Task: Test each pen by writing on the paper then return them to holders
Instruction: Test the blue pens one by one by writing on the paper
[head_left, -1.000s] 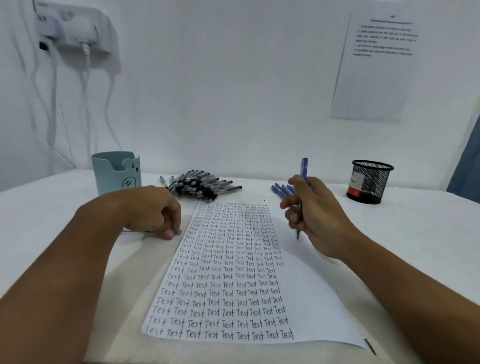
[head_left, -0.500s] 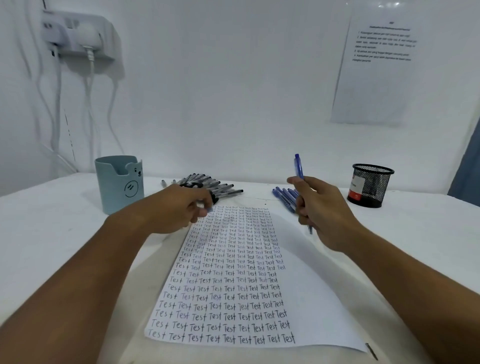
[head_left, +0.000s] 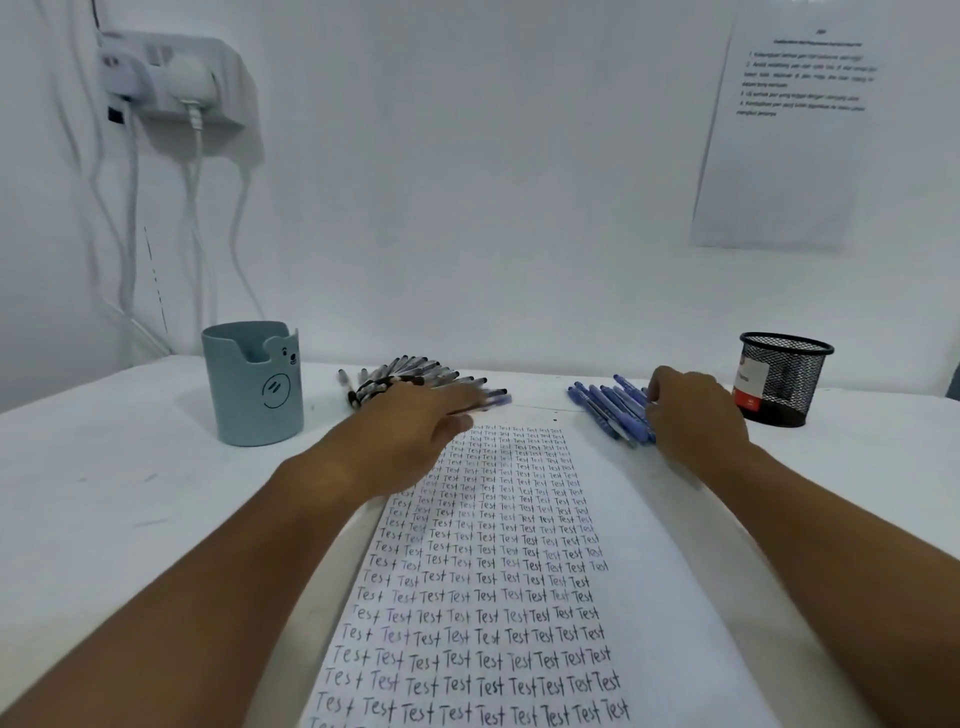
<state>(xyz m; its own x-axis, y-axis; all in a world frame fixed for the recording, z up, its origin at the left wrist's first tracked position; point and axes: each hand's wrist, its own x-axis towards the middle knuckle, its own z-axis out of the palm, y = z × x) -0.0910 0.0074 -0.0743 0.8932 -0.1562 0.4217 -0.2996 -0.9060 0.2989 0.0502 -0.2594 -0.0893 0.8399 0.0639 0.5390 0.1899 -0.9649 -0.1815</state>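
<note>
Here the paper (head_left: 519, 545) lies lengthwise down the middle of the white worktop (head_left: 104, 493), its left part filled with rows of the word "Test" and its right strip blank. At about 11 o'clock from the sheet's top edge lies a heap of black pens (head_left: 405, 376); at about 1 o'clock lies a row of blue pens (head_left: 605, 405). The left hand (head_left: 410, 436) reaches forward over the sheet's upper left corner, fingers stretched out and blurred, with a blue pen (head_left: 493, 400) at their tips; whether this grip is clamped on it or only touching it cannot be told. The right hand (head_left: 693, 415) rests at the right end of the blue pens, fingers curled down onto them; its grip too cannot be told. A pale blue bear-faced holder (head_left: 252, 384) stands at 10 o'clock, a black mesh holder (head_left: 782, 379) at 2 o'clock.
</note>
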